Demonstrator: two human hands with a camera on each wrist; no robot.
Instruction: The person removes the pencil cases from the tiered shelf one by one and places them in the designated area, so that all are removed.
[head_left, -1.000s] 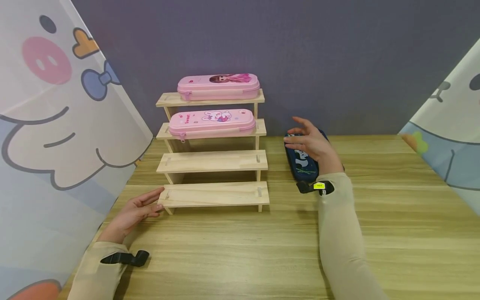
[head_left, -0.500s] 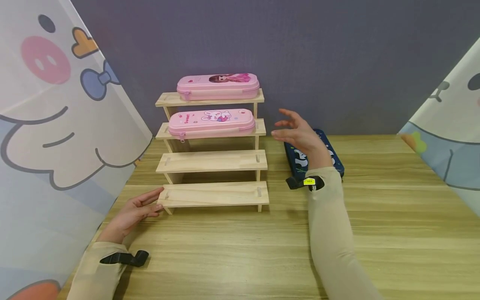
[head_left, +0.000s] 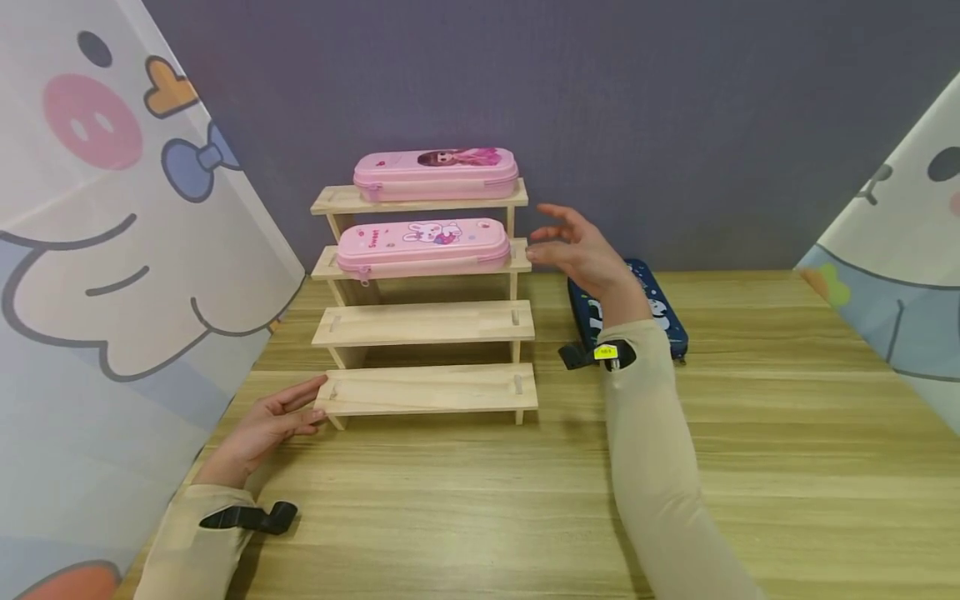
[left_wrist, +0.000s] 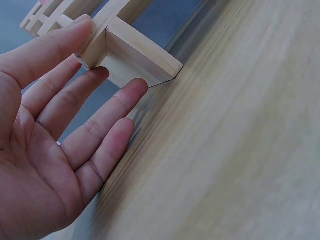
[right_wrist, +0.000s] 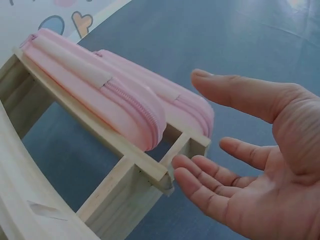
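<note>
A stepped wooden display rack (head_left: 424, 323) stands on the table. Two pink zip pencil cases lie on its upper steps: a girl-print case (head_left: 437, 175) on top and a bunny-print case (head_left: 424, 247) one step below. My left hand (head_left: 262, 433) rests at the left end of the lowest step, thumb and fingertips at the board's end in the left wrist view. Empty, its fingers spread and gently bent, my right hand (head_left: 588, 258) hovers by the right end of the bunny case's step. Behind the right wrist lies a dark blue panda-print pencil case (head_left: 660, 312), partly hidden.
The two lower steps of the rack are bare boards. A grey partition (head_left: 675, 125) rises behind the wood-grain table (head_left: 465, 517). Cartoon-printed panels, a left panel (head_left: 150, 275) and a right panel (head_left: 900, 250), flank the sides.
My right hand has moved left from above the blue pencil case to the rack's right side, uncovering more of that case. The left hand and the rack stay put.
</note>
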